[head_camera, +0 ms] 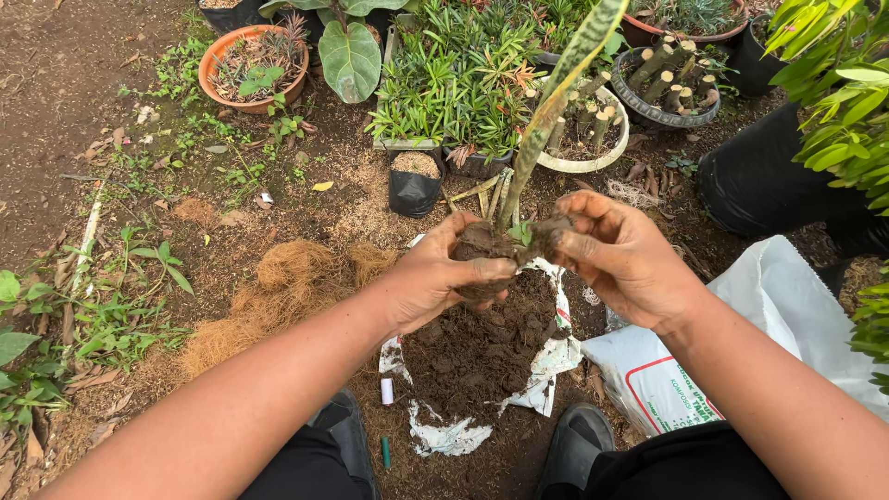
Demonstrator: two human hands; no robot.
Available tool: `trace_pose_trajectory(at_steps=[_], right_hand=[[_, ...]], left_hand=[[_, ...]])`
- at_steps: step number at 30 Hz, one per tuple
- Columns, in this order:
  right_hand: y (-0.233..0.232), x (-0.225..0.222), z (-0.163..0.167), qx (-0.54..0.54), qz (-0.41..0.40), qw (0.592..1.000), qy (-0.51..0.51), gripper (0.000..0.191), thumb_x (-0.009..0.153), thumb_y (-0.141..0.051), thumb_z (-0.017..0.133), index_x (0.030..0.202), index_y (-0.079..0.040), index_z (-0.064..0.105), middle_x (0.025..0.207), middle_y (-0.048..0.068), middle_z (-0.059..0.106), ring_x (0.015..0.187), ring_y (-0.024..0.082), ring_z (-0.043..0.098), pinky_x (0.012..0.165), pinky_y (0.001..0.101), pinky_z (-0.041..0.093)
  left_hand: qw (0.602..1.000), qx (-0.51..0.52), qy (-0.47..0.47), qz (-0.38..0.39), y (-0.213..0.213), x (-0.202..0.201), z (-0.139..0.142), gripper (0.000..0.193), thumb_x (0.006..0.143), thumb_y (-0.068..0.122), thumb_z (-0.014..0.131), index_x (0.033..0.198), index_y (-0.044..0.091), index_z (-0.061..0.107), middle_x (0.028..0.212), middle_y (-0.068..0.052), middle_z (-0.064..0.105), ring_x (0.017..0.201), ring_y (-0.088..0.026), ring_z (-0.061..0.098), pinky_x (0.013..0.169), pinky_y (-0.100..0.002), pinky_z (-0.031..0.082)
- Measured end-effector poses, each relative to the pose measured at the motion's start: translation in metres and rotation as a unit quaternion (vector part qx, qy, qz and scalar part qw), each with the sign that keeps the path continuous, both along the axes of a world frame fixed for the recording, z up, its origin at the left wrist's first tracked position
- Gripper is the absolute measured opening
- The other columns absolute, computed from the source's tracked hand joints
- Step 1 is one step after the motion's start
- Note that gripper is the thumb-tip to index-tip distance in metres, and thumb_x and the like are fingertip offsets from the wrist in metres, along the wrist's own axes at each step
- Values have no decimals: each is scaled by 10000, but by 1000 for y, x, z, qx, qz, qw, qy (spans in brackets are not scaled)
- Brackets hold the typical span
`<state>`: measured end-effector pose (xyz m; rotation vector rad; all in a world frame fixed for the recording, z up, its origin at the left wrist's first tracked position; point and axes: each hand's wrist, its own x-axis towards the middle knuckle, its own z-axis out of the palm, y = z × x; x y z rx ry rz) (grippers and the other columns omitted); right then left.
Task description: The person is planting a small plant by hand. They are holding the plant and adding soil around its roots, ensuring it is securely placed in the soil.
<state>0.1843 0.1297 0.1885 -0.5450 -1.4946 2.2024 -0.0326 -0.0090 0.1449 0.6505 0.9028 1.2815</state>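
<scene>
- Both forearms reach forward from the bottom of the view, above black shoes (576,443) planted on the dirt either side of a torn white bag (548,356) spread open with a heap of dark soil (477,352) on it.
- Left hand (435,278) cups the root ball (488,248) from below and the side, fingers curled shut around it and smeared with soil.
- Right hand (625,255) pinches the other side of the same clump, thumb and fingertips closed on it.
- Held just above the soil heap, the root ball carries a snake plant (554,102) whose long mottled leaf rises tilted away from the camera.
- Judging by its look, the clump is damp, crumbly and light; squeezing could break it and shed soil, so support from beneath suits it best.
- That leaf looks stiff but top-heavy, likely to lever at the base; a hold low down near the roots seems safer than on the blade.
- Beside the right arm lies a white sack (787,315); a small black grow bag (415,185) and potted plants stand beyond, with dry coconut fibre (278,296) to the left.
</scene>
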Motion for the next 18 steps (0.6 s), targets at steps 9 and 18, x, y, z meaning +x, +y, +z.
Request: trace_pose_trajectory(at_steps=[9,18], right_hand=[[9,6,16,-87,-13,990,114,266,976,20,572,1241,-13,567,1212,244,703,1115,348,707,794,251,532],[10,1,4,-14,-50,998,36,305,1002,31,647,1295,20,564,1161,141,676,981,207,684,832,304,576]], left_hand=[[996,-8,-44,82,3,-15,2,553,829,51,752,1329,54,515,1125,-141,707,993,-224,743,863,-416,622],[996,12,-55,73,0,-13,-2,426,899,45,530,1320,22,469,1085,-165,658,917,-280,709,780,-449,626]])
